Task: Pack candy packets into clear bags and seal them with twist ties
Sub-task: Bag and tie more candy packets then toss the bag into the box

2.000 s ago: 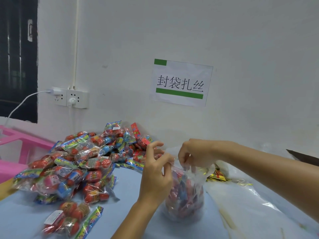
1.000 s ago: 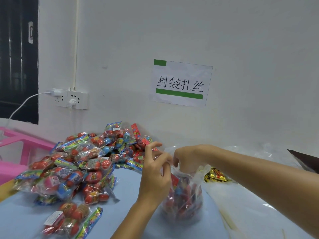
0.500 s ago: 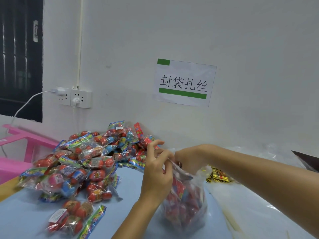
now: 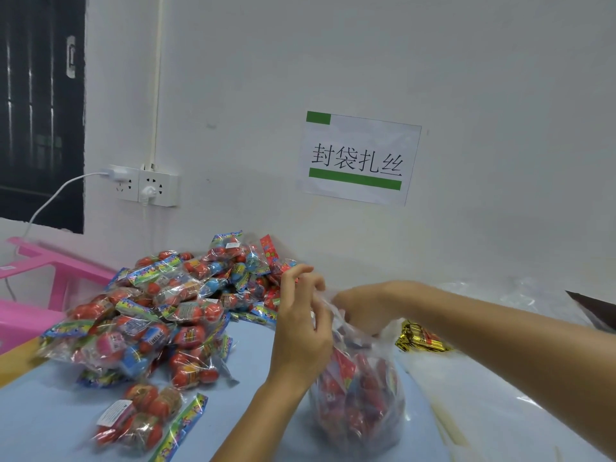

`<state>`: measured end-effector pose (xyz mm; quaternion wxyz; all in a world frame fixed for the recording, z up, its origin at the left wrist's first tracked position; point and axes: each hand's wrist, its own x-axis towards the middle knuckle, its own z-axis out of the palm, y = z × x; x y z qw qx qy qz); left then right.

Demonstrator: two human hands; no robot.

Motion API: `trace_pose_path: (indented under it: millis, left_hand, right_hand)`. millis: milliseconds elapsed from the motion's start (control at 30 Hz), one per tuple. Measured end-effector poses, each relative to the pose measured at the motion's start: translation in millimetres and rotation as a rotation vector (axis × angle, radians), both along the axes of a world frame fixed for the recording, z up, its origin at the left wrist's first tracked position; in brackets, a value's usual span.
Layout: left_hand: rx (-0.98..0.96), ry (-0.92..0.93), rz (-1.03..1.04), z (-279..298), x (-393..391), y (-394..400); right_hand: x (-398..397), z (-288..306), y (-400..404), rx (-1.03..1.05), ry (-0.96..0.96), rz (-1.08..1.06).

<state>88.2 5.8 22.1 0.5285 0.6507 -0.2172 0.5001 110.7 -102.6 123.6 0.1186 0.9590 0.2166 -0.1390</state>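
We are pinching the gathered mouth of the clear bag [image 4: 360, 405] with both hands: our left hand [image 4: 300, 331] and right hand [image 4: 363, 308] each have a grip curled on the plastic. The bag, full of candy packets, is sitting near the worktop's [image 4: 50, 425] front edge, right of the loose candy packets [image 4: 160, 315].

1. Right hand [image 4: 361, 306] fingers hidden behind bag [image 4: 360, 405] neck plastic; grip unclear.
2. Twist tie: can't tell if present.
3. Dark object [image 4: 596, 310] cut off by right edge, unidentifiable.
4. Pink furniture [image 4: 36, 261] cut off at left edge.
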Motion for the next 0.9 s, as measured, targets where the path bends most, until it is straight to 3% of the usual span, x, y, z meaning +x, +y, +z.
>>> trace_pose_path:
  millis: [100, 300, 467, 733, 900]
  left_hand:
    - [-0.100, 0.080, -0.119, -3, 0, 0]
    - [-0.071, 0.483, -0.170, -12, 12, 2]
    - [-0.007, 0.787, -0.255, -29, 15, -9]
    - [-0.047, 0.847, -0.267, -36, 15, -12]
    - [-0.024, 0.834, -0.268, -36, 14, -15]
  right_hand:
    - [-3, 17, -5, 0.036, 0.034, -0.065]
    - [-14, 21, -1, -0.238, 0.144, -0.082]
    - [-14, 1, 2, -0.461, 0.010, -0.069]
    - [-9, 1, -5, -0.426, -0.102, -0.046]
    - [-6, -2, -4, -0.507, 0.001, -0.032]
